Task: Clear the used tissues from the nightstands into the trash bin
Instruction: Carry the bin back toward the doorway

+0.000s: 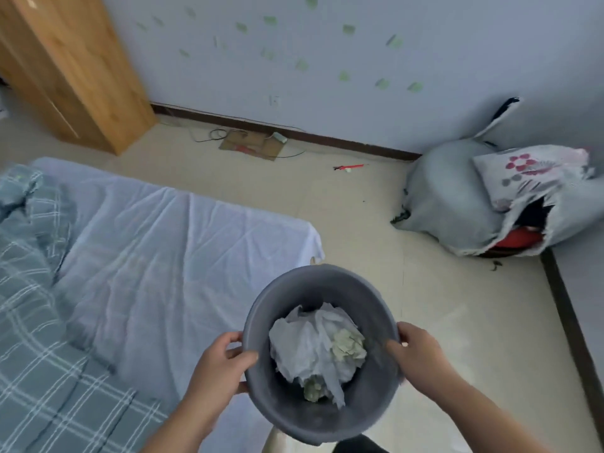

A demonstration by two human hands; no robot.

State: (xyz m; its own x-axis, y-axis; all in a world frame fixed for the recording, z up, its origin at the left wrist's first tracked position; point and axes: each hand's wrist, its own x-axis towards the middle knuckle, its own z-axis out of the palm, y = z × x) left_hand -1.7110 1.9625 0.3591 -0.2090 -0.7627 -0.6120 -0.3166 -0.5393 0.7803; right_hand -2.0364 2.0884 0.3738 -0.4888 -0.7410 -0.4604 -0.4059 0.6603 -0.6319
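Far left of my grip lies a checked blanket [32, 289] on the bed [157, 240], whose corner ends just beside the bin. My left hand [222, 364] clamps the left rim of the grey trash bin [261, 322], thumb hooked inside and fingers down the outer wall. The crumpled tissues [313, 341] sit in the bin, directly between my two hands and below both thumbs. The bin's axis runs roughly upright, with its mouth facing me. My right hand [421, 358] grips the opposite rim the same way, so both hands are equally near the load. I think the bin is lifted off the floor, though its base is hidden, so I can't be sure.

No nightstand shows, so I judge any further pickup means turning away. To the right of my grip the floor is open up to a grey cloth bundle [457, 197] in the corner, well apart. The bed corner is the nearest thing I could bump.
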